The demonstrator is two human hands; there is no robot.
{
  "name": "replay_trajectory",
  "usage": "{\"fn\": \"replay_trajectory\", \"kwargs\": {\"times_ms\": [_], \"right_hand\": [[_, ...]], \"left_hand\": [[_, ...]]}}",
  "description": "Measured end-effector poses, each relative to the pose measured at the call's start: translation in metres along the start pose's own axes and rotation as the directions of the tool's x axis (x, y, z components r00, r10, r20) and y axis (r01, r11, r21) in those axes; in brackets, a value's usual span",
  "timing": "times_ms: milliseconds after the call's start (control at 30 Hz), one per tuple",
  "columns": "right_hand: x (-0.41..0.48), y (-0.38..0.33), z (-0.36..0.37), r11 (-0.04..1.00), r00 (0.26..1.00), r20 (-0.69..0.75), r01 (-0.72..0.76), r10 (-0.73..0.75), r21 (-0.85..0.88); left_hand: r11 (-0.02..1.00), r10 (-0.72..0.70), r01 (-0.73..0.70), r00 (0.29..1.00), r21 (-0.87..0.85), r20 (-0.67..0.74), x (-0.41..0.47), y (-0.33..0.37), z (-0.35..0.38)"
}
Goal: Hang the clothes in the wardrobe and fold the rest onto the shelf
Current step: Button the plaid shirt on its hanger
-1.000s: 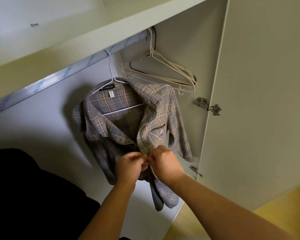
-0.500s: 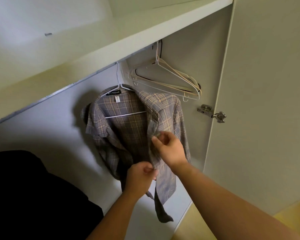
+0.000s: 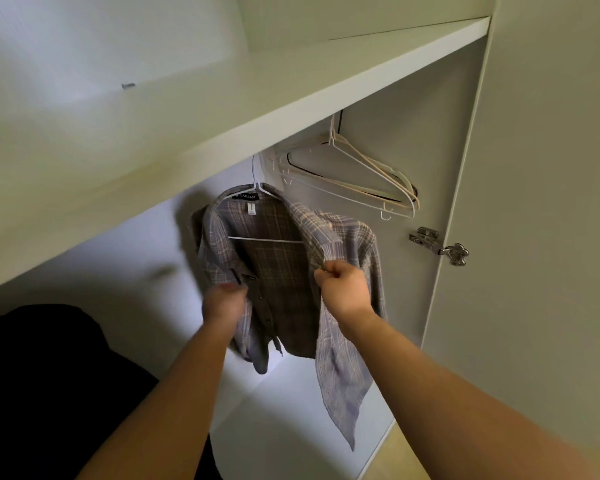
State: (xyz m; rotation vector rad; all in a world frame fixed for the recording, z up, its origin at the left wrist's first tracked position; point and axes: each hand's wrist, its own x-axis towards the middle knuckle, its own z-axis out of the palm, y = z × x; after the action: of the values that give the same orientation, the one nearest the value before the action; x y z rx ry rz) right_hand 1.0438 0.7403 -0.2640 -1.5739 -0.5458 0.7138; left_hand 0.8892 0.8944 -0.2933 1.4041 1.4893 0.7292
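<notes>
I see the wardrobe (image 3: 399, 161) open, its door (image 3: 551, 237) swung out on the right and the shelf (image 3: 291, 95) running across the top. A black cloth (image 3: 35, 382) fills the lower left corner. The shirt (image 3: 284, 271) hangs under the shelf with its front spread apart. Bare hangers (image 3: 364, 183) hang bunched just right of it, near the side wall. The right hand (image 3: 343, 285) pinches the shirt's right front edge, fingers curled tight. The left hand (image 3: 224, 303) is blurred; I read its fingers as curled round the left front edge. A white hanger (image 3: 264, 240) carries the shirt. A hinge (image 3: 437, 245) sits at the door's edge.
</notes>
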Motion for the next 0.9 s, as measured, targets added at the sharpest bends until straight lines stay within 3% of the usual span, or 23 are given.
{"fn": "replay_trajectory", "kwargs": {"times_ms": [67,200,333,433,533,767,900], "right_hand": [[-0.003,0.0,0.0,1.0,1.0,-0.013,0.008,-0.008,-0.001],[-0.006,-0.004,-0.001,0.996,0.997,-0.011,0.08,-0.08,-0.034],[0.0,-0.004,-0.008,0.994,0.995,-0.022,0.098,-0.099,-0.049],[0.002,-0.003,-0.012,0.997,0.997,-0.007,0.071,-0.071,0.013],[0.0,-0.005,-0.016,0.995,0.999,0.039,0.026,-0.03,0.092],[0.005,0.0,-0.018,0.993,0.981,0.179,-0.088,0.074,0.075],[0.011,0.008,-0.016,0.972,0.961,0.237,-0.183,0.145,0.148]], "left_hand": [[0.997,-0.05,0.047,0.998,-0.061,-0.04,0.029,0.003,-0.004],[0.948,-0.167,0.163,0.986,-0.272,0.008,0.051,0.014,0.0],[0.843,-0.289,0.338,0.941,-0.418,0.178,0.062,0.013,0.007],[0.76,-0.275,0.391,0.917,-0.518,0.289,0.067,0.018,0.013],[0.753,-0.231,0.379,0.918,-0.538,0.323,0.07,0.026,0.021],[0.758,-0.32,0.432,0.899,-0.488,0.299,0.082,0.024,0.025],[0.764,-0.294,0.419,0.903,-0.49,0.313,0.091,0.023,0.028]]}}
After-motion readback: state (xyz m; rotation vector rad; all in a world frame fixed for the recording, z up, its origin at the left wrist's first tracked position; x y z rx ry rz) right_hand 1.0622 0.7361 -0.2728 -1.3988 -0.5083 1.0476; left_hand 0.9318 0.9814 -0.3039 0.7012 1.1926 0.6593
